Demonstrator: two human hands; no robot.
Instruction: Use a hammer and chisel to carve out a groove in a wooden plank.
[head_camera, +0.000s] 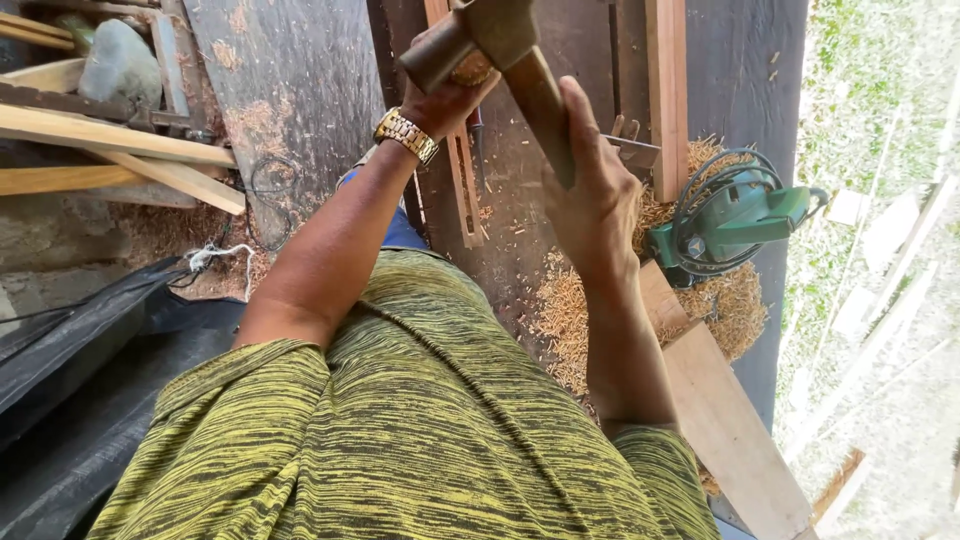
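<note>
Both hands are working the hammer (497, 45) — right hand (590, 190) is clamping shut around the wooden handle for control, left hand (445, 95) is closing on the head end, steadying it above the dark plank (520, 230) — green power tool (735, 215) is sitting aside in shavings

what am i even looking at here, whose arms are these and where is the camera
This is one picture from a camera worn on a person's head, looking down past a yellow-green shirt at their own two arms. No machine is involved, only bare hands. The right hand grips the wooden handle of a hammer, raised near the top of the view. The left hand, with a gold wristwatch on its wrist, is up by the hammer's head; what it holds is hidden. Below lies a dark plank floor with wood shavings, loose wooden slats, a pale board and a green power tool with its cord coiled on it.
</note>
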